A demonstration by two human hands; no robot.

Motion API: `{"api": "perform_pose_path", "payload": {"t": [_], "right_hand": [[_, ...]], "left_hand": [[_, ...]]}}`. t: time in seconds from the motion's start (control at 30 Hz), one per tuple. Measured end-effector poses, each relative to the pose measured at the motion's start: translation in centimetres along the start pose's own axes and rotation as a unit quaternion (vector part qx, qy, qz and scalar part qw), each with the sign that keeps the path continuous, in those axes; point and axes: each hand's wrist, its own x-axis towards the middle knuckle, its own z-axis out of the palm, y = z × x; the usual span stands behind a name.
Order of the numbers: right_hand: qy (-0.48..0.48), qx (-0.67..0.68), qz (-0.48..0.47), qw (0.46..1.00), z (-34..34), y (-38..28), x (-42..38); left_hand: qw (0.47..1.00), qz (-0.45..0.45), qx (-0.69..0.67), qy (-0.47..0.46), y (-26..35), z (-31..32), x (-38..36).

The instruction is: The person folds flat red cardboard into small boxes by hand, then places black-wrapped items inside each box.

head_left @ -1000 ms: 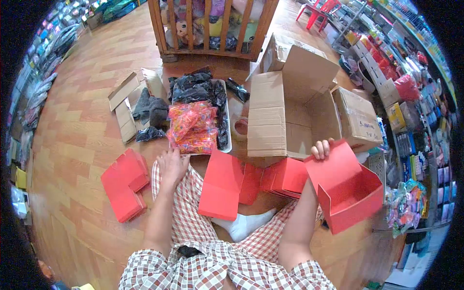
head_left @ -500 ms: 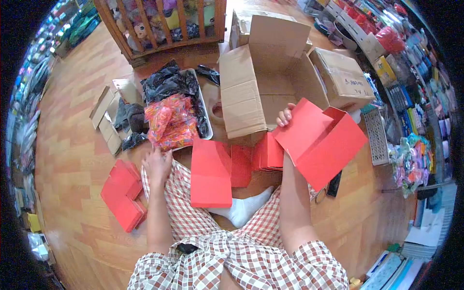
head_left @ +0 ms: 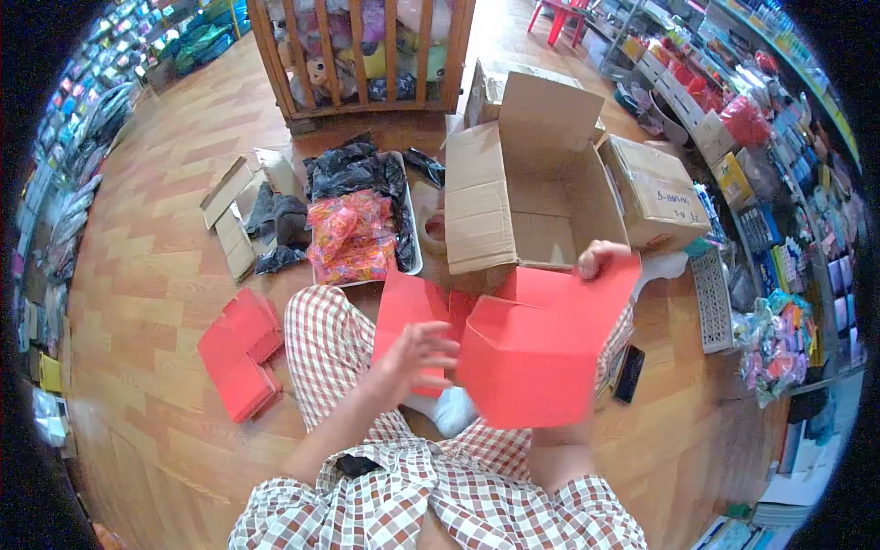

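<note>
My right hand (head_left: 603,259) grips the far right edge of a folded red card piece (head_left: 536,367), which hangs over my lap and hides part of my forearm. Just left of that piece, my left hand (head_left: 417,360) has its fingers spread and holds nothing. Behind the left hand, another red card piece (head_left: 403,307) stands over my leg. More folded red pieces (head_left: 240,353) lie stacked on the floor at the left.
Ahead is an open cardboard box (head_left: 477,202), with a closed box (head_left: 655,192) to its right. A white tray (head_left: 414,229) holds orange packets and black plastic. A phone (head_left: 629,374) lies right of my knee. Shelves of goods line both sides.
The red piece in my right hand has come lower and nearer the middle. My left hand has left the tray's edge and moved right, towards that piece. The view has shifted.
</note>
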Motion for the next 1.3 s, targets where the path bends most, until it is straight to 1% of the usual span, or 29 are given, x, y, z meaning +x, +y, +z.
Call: {"api": "perform_pose_path", "payload": {"t": [0.03,0.07,0.1,0.17,0.2,0.27,0.33,0.4,0.43,0.47,0.5,0.53,0.6,0.63,0.7,0.73,0.8,0.83,0.87,0.93,0.97,1.0,1.03,1.07,1.1,1.13,1.2,1.27,1.3], "right_hand": [[-0.031,-0.091,-0.116,0.989,3.1,-1.5,-0.1],[-0.06,-0.18,-0.229,0.955,5.4,-2.5,-0.5],[-0.063,-0.182,-0.231,0.954,6.4,-3.0,-1.1],[-0.107,-0.332,-0.318,0.881,7.9,-3.8,-2.6],[-0.109,-0.335,-0.316,0.881,9.2,-4.4,-3.4],[-0.157,-0.426,-0.342,0.822,12.0,-5.5,-4.7],[-0.182,-0.437,-0.32,0.821,13.2,-5.7,-5.8],[-0.211,-0.434,-0.29,0.826,14.1,-5.0,-6.8],[-0.18,-0.444,-0.303,0.824,14.6,-4.3,-7.1],[-0.151,-0.451,-0.315,0.821,15.2,-3.4,-7.3],[-0.125,-0.455,-0.302,0.829,15.7,-2.9,-7.7],[-0.116,-0.498,-0.256,0.82,15.8,-2.9,-8.4],[-0.023,-0.467,-0.25,0.847,15.7,-0.6,-9.6],[-0.032,-0.455,-0.24,0.857,15.4,0.2,-10.3],[0.1,-0.378,-0.084,0.916,15.0,0.8,-11.7],[0.095,-0.373,-0.078,0.92,15.2,0.8,-12.3],[0.144,-0.281,0.052,0.947,15.6,0.3,-13.5],[0.146,-0.224,0.066,0.962,15.0,0.2,-14.3],[0.142,-0.222,0.073,0.962,13.7,0.2,-15.7],[0.15,-0.358,0.241,0.89,11.4,0.7,-17.8],[0.148,-0.358,0.245,0.889,11.4,1.3,-18.6],[0.19,-0.325,0.23,0.898,12.3,1.9,-19.2],[0.231,-0.292,0.211,0.904,12.7,2.2,-19.5],[0.232,-0.293,0.211,0.903,12.4,2.6,-19.6],[0.273,-0.262,0.219,0.899,12.5,3.1,-19.4],[0.313,-0.23,0.225,0.893,12.7,3.4,-19.0],[0.337,-0.251,0.194,0.887,13.2,3.4,-18.1],[0.362,-0.271,0.165,0.876,14.4,2.6,-16.6],[0.401,-0.239,0.163,0.869,14.9,2.0,-15.7]], "left_hand": [[1.0,0.005,0.001,-0.002,-0.6,0.1,0.6],[0.999,-0.021,-0.041,-0.026,-1.4,0.0,1.2],[0.994,-0.048,-0.082,-0.052,-1.7,0.1,1.6],[0.993,-0.05,-0.086,-0.062,-1.9,0.5,2.0],[0.992,-0.054,-0.09,-0.069,-2.0,0.6,2.1],[0.992,-0.059,-0.1,-0.045,-2.0,1.4,1.7],[0.991,-0.065,-0.112,-0.014,-2.8,1.1,1.8],[0.986,-0.086,-0.136,-0.05,-4.7,-0.7,2.3],[0.985,-0.081,-0.147,-0.033,-5.0,-0.7,2.0],[0.993,-0.059,-0.098,0.001,-4.9,-0.7,2.1],[0.997,-0.038,-0.047,0.04,-4.8,-0.8,2.1],[0.996,-0.031,-0.058,0.064,-4.5,-1.1,2.0],[0.994,-0.009,0.008,0.112,-3.5,-1.4,1.6],[0.991,-0.006,0.002,0.131,-3.1,-1.5,1.5],[0.974,0.125,0.069,0.176,-2.3,-1.4,1.7],[0.972,0.127,0.067,0.186,-2.0,-1.7,1.7],[0.923,0.24,0.18,0.239,-1.7,-2.1,1.9],[0.898,0.284,0.215,0.257,-1.8,-2.8,2.4],[0.897,0.283,0.212,0.264,-2.0,-3.1,2.4],[0.912,0.288,0.168,0.24,-0.5,-2.2,1.6],[0.924,0.27,0.169,0.21,-0.1,-2.4,1.3],[0.925,0.268,0.168,0.212,-0.3,-2.5,1.2],[0.929,0.257,0.192,0.185,-0.5,-2.6,1.4],[0.932,0.246,0.216,0.158,-0.9,-2.7,1.7],[0.885,0.291,0.319,0.175,-1.2,-2.6,2.1],[0.885,0.291,0.319,0.173,-1.5,-2.4,2.1],[0.871,0.267,0.334,0.24,-1.6,-2.2,1.9],[0.86,0.254,0.364,0.253,0.3,-3.4,1.0],[0.847,0.24,0.393,0.266,1.6,-4.5,0.6]]}}
